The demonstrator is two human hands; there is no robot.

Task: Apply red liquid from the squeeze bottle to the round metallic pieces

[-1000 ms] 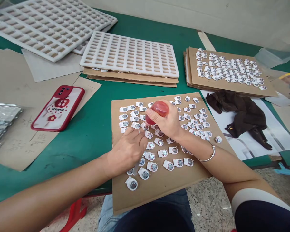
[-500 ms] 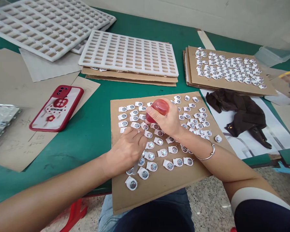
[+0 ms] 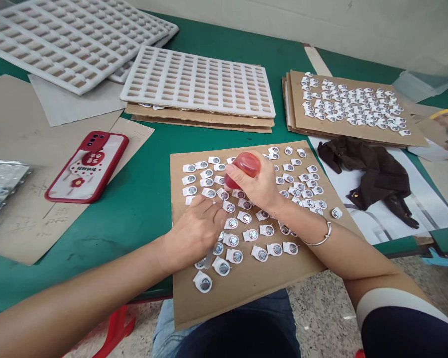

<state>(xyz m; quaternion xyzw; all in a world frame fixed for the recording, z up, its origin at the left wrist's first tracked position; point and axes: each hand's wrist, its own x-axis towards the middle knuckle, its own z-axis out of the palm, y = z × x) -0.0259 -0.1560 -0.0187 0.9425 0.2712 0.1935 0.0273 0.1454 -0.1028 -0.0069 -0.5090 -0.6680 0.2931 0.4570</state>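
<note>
A brown cardboard sheet (image 3: 283, 276) lies at the table's front edge, dotted with several small white pieces, each bearing a round silver disc (image 3: 205, 283). Above its middle, my right hand (image 3: 259, 184) is wrapped round a soft red bottle (image 3: 247, 165), its lower end pointing down at the pieces. My left hand (image 3: 197, 228) rests on the left part of the sheet, fingers pressed together beside the bottle's lower end. A thin translucent stick (image 3: 209, 258) pokes out below that hand, held in it. The left fingertips are partly hidden.
Behind are white slotted trays (image 3: 201, 82) on cardboard, with more trays (image 3: 70, 44) at the back left. A red-cased phone (image 3: 87, 167) lies left. Another loaded cardboard stack (image 3: 358, 127) and a dark brown cloth (image 3: 381, 174) are right. The green table (image 3: 142, 164) ends near my lap.
</note>
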